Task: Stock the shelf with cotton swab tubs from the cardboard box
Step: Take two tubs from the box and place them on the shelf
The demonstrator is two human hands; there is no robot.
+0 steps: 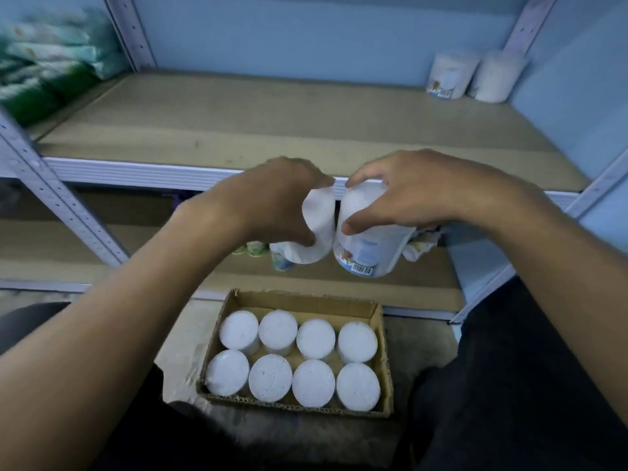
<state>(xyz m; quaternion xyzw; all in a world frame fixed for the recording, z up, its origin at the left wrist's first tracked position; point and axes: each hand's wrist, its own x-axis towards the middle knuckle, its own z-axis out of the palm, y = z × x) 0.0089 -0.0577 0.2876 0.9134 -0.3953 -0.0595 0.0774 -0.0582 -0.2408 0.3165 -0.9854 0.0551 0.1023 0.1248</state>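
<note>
The left hand [272,202] covers most of its tub [317,229], so no label shows there. The right hand [404,195] hides the top of the other tub [367,246]; its print is too small to read. At the upper left, green and white packs [44,62] are blurred and cut by the frame edge. Behind the hands, small items [253,248] on the lower shelf [306,277] are partly hidden. Both arms run off the lower frame edges.
</note>
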